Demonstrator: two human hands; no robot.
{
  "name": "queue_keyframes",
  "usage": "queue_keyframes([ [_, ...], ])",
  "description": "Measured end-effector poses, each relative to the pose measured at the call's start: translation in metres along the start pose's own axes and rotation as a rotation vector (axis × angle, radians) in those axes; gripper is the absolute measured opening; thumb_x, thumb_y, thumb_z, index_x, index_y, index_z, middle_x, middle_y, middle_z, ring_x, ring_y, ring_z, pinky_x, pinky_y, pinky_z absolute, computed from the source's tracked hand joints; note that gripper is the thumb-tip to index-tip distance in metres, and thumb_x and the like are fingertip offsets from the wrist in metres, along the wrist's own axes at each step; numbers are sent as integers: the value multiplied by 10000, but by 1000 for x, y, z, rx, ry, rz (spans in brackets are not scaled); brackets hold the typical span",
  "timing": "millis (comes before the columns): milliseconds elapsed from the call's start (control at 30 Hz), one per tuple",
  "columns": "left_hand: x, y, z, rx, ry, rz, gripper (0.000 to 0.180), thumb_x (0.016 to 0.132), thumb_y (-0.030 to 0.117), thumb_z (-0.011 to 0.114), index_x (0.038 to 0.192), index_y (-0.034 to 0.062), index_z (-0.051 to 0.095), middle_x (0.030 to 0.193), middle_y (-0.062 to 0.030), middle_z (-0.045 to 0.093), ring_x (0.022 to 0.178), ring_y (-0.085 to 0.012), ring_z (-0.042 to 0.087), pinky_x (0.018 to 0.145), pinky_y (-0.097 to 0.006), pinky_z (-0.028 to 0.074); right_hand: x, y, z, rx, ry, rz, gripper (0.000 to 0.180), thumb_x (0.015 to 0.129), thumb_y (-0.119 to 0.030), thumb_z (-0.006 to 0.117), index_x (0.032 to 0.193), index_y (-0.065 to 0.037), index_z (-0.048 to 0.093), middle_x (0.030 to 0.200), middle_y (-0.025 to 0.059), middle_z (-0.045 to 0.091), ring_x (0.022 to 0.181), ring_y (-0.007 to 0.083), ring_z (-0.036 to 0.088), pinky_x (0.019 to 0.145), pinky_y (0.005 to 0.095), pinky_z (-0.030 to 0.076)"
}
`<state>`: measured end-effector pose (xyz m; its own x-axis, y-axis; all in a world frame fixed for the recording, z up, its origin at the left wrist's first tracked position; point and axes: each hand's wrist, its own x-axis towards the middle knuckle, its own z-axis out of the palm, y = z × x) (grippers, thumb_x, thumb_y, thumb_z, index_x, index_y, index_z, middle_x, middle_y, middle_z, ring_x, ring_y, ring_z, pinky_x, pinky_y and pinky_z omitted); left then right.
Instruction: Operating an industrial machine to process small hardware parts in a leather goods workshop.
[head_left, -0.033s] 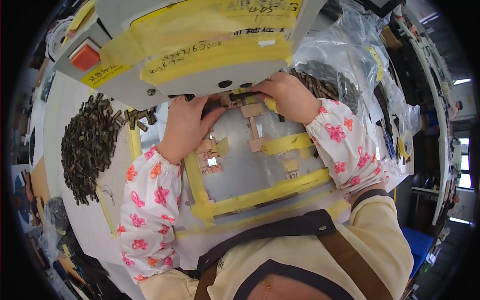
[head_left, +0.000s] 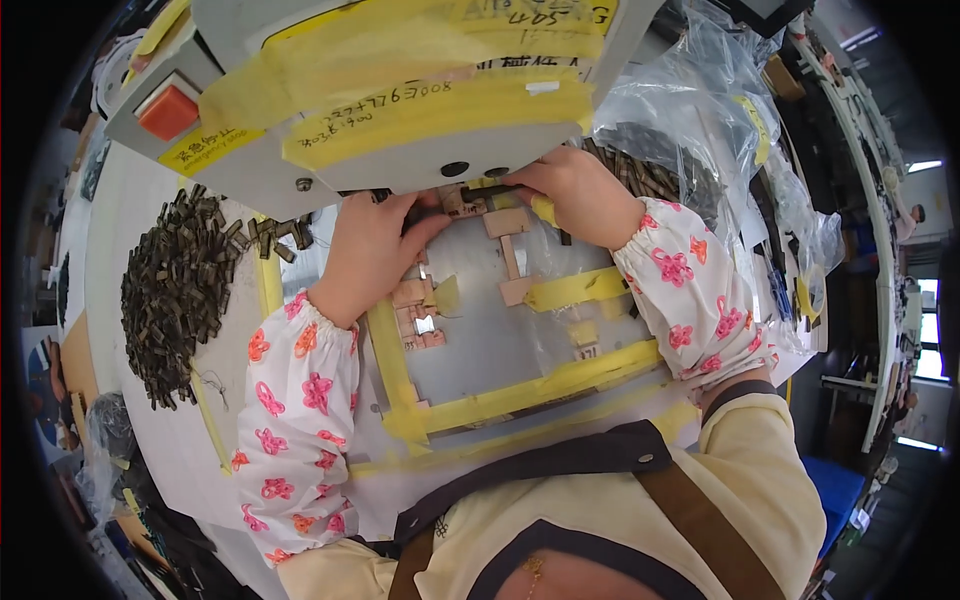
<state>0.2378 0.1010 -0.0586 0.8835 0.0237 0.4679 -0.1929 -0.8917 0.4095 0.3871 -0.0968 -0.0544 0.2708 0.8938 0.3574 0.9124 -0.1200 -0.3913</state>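
Observation:
My left hand point(head_left: 375, 245) reaches in under the front edge of a grey machine point(head_left: 400, 172). Its thumb points toward the small pinkish-tan blocks, and its fingertips are partly hidden beneath the machine. My right hand point(head_left: 575, 195) is closed, with thumb and index finger pinching the end of a short dark strip point(head_left: 487, 191). The strip lies level just behind a tan block point(head_left: 455, 203), close to the machine's edge. Yellow tape wraps one of my right fingers. More tan blocks point(head_left: 507, 222) sit on the grey metal plate point(head_left: 465, 355) between my hands.
Yellow tape point(head_left: 540, 390) borders the plate. A large heap of short dark pieces point(head_left: 175, 295) lies at the left, with a few more near the plate's corner. At the right, similar pieces point(head_left: 640, 170) rest beside clear plastic sheeting point(head_left: 690, 80). A red button point(head_left: 168, 110) is on the machine.

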Motion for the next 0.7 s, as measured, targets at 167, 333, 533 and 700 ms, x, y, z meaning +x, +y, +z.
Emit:
queue_keyframes([
  [167,-1,-1,3,-97,-67,-25,103,819,89,622,838,7,563,699,-128,543,643,-311,519,586,-366,399,0,5,-3,8,-37,-69,233,678,-10,605,906,-34,647,811,99,586,773,313,590,662,393,489],
  [333,-2,-3,7,-121,1,-50,88,856,78,572,916,18,591,756,-138,582,658,-321,533,607,-362,425,0,9,1,164,40,-61,241,683,9,594,905,-43,671,803,96,615,749,288,597,653,364,490],
  [533,-3,-1,-2,-11,-1,-40,143,863,69,550,976,44,634,806,-125,632,717,-312,576,650,-356,451,2,7,3,472,91,228,166,711,13,593,847,-27,679,755,98,628,703,262,602,641,318,489],
  [700,-5,0,-1,39,-8,-51,142,850,53,550,950,47,651,811,-116,647,764,-309,582,683,-360,452,0,3,4,478,76,204,159,704,44,587,825,-17,669,761,96,628,700,248,607,644,309,490],
])
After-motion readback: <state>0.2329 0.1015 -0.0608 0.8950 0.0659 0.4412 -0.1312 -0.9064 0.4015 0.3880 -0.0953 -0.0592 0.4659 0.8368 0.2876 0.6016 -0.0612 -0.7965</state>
